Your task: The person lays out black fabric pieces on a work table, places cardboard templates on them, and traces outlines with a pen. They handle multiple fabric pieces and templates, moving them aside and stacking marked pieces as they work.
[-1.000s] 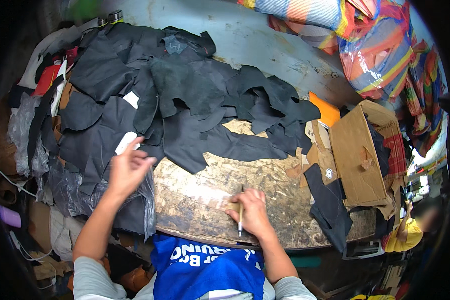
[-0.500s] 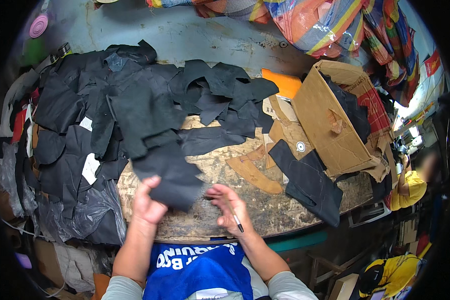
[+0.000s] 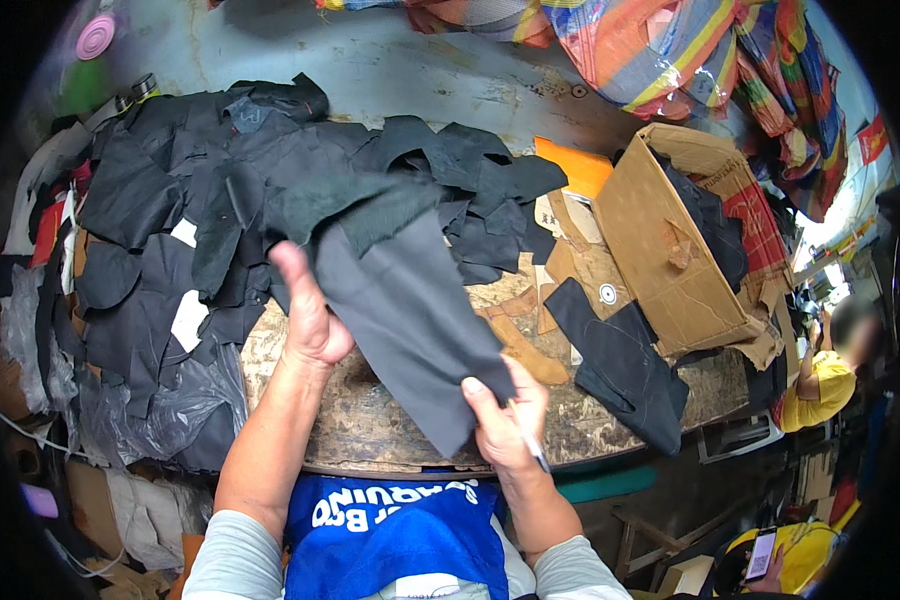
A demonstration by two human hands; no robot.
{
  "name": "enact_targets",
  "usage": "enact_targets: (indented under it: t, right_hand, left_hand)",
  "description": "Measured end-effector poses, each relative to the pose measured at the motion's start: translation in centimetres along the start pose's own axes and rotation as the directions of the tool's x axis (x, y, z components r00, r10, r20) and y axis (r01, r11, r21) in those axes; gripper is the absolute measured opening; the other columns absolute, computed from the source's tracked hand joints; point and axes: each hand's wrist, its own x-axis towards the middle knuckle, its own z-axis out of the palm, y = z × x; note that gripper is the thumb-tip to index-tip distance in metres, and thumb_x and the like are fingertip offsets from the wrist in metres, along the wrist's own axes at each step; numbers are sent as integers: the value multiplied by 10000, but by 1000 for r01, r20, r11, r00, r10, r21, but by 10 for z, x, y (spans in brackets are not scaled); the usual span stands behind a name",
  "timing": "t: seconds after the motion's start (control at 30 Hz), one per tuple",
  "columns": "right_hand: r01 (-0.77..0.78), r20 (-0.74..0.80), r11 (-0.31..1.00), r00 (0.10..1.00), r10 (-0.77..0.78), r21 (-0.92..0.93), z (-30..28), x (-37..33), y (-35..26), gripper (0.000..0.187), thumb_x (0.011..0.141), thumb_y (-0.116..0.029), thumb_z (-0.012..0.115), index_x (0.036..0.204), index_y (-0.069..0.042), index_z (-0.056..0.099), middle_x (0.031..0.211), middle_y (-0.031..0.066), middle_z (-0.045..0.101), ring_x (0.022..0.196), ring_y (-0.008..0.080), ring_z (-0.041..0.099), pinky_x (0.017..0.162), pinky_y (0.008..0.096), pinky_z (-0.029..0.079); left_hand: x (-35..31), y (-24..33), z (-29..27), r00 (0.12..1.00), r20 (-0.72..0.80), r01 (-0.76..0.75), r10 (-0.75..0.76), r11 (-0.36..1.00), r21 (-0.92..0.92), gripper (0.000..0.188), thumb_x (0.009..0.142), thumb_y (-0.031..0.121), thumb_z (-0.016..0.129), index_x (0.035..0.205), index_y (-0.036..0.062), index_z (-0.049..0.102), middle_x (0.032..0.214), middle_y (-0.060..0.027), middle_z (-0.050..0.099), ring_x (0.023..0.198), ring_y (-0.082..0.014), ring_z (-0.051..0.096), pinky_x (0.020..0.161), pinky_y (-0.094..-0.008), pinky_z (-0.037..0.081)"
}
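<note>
A black leather piece [image 3: 410, 320] is stretched at a slant before me, its far end folded over to the fuzzy side. My right hand [image 3: 510, 420] pinches its near right corner between thumb and fingers. That hand also carries a slim pen [image 3: 536, 452] pointing down toward my body. At the piece's left edge is my left hand [image 3: 315, 325], thumb raised and apart. The leather hides the fingers of this hand, so their grip does not show. Beyond lies a heap of black leather pieces [image 3: 150, 200], several of them overlapping.
On the worn wooden table [image 3: 360, 430] lie tan pattern pieces [image 3: 535, 355] and a folded black piece [image 3: 625, 370]. A cardboard box [image 3: 670, 240] with dark material stands at right, near an orange sheet [image 3: 575, 165]. Clear plastic [image 3: 170, 420] covers the left side. A person in yellow [image 3: 818, 388] is farther right.
The leather piece has been raised and spread out toward the right. My right hand, apart from it before, now grips its corner. My left hand has moved farther from my body.
</note>
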Motion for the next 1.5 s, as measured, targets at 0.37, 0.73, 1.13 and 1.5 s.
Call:
enact_targets:
  t: [0.37, 0.73, 1.13, 1.5]
  right_hand:
    - [-259, -88, 892, 966, 244, -370, -117, -17, -11, 342, 759, 59, 603, 1100, 87, 590, 975, 95, 659, 872, 128, 612, 804, 260, 486]
    - [-70, -116, 571, 992, -44, -818, -122, -21, 28, 302, 737, -19, 635, 1023, 75, 613, 767, 139, 669, 679, 158, 623, 648, 286, 484]
    - [-151, -182, 538, 983, -5, -829, -117, -18, 35, 319, 715, -73, 740, 982, 58, 624, 850, 157, 682, 792, 172, 645, 740, 293, 492]
    - [-2, -146, 586, 969, -198, -810, -114, 10, 45, 227, 674, -20, 769, 847, 31, 631, 752, 108, 635, 665, 167, 587, 651, 287, 480]
  left_hand:
    - [-72, 89, -59, 808, -360, 272, 467, 247, 930, 579, 970, 465, 434, 1275, -22, 498, 953, -140, 649, 789, -184, 640, 708, -273, 513]
    - [-72, 66, 13, 965, -34, -155, -260, -668, 727, 1144, 462, 351, 893, 1437, 147, 331, 1487, -210, 254, 1389, -400, 213, 1105, -527, 241]
    - [16, 55, -56, 881, -411, 283, -235, -435, 855, 418, 971, 315, 495, 912, -68, 649, 827, -64, 680, 761, -112, 599, 732, -269, 484]
    - [-26, 79, -39, 841, -316, 275, -439, -158, 949, 642, 783, 72, 724, 1336, -39, 418, 1223, -117, 593, 1094, -161, 565, 977, -296, 431]
